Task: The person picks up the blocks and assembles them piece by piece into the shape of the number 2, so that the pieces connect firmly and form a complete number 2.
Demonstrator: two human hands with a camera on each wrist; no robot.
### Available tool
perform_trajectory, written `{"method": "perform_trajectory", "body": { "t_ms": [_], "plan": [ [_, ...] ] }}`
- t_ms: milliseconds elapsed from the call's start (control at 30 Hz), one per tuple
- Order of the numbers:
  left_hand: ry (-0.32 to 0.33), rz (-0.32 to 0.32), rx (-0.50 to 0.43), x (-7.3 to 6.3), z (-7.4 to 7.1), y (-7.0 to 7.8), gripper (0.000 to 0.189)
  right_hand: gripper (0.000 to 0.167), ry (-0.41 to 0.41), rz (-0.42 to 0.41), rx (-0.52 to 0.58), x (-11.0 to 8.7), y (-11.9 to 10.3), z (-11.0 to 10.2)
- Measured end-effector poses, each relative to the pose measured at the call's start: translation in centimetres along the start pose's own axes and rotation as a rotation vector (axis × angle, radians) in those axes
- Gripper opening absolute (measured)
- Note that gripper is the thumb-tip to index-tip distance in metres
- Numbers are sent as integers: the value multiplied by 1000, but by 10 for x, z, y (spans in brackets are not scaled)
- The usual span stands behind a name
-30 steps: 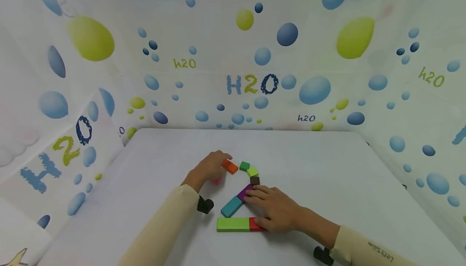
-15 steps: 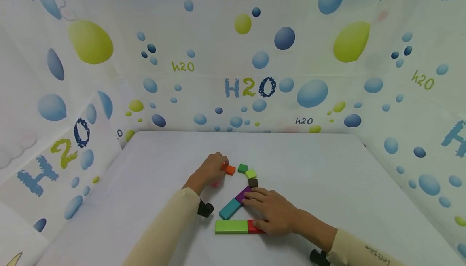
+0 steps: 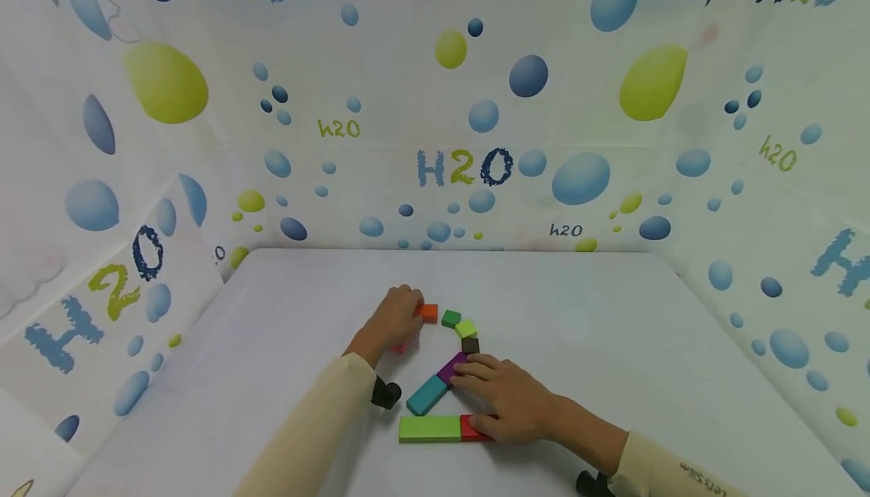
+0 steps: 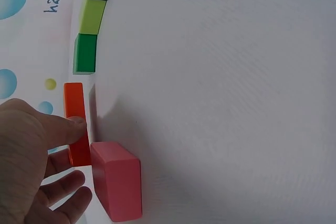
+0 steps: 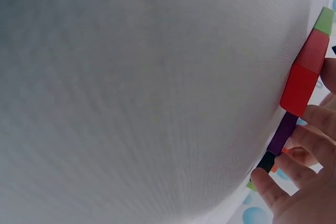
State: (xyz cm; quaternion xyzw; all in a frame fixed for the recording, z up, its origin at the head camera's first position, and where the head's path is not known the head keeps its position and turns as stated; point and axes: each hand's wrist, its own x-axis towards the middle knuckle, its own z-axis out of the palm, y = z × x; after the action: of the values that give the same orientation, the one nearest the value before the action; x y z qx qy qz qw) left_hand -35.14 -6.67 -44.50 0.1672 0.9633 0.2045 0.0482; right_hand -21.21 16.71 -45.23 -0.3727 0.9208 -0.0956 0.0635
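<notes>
My left hand (image 3: 392, 322) pinches an orange block (image 4: 76, 100) between thumb and finger, and its other fingers are spread beside a pink block (image 4: 118, 184). A small gap separates the orange block from a green block (image 3: 451, 319), which leads a curve of lime (image 3: 466, 329) and dark brown (image 3: 470, 345) blocks. From there a purple block (image 3: 448, 371) and a teal block (image 3: 427, 395) slant down to the left. Fingers spread, my right hand (image 3: 513, 400) lies with fingertips at the purple block and thumb at the red block (image 3: 473, 428), partly covering both.
A long lime block (image 3: 430, 429) lies end to end with the red one along the near side. The white table (image 3: 578, 308) runs back to a bubble-patterned curtain (image 3: 381, 59), which also closes off both sides.
The orange block in my left hand has turned from a slant to nearly level with the table's back edge. My right hand keeps its place, and the head view has shifted slightly.
</notes>
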Motion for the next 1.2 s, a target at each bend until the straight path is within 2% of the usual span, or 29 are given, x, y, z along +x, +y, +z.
{"method": "perform_trajectory", "body": {
  "t_ms": [200, 433, 867, 1000, 1200],
  "plan": [
    [26, 1, 19, 1, 2, 4, 30, 56, -11, 8, 1, 1, 0, -1],
    [15, -1, 50, 3, 4, 7, 30, 56, -3, 1, -7, 1, -1, -1],
    [15, 10, 19, 3, 8, 5, 34, 56, -6, 0, 7, 0, -1, -4],
    [31, 14, -34, -2, 3, 4, 42, 56, -6, 6, 22, 0, 0, -4],
    [35, -15, -59, -13, -13, -2, 46, 56, -20, 13, 33, 0, 0, -3]
  ]
}}
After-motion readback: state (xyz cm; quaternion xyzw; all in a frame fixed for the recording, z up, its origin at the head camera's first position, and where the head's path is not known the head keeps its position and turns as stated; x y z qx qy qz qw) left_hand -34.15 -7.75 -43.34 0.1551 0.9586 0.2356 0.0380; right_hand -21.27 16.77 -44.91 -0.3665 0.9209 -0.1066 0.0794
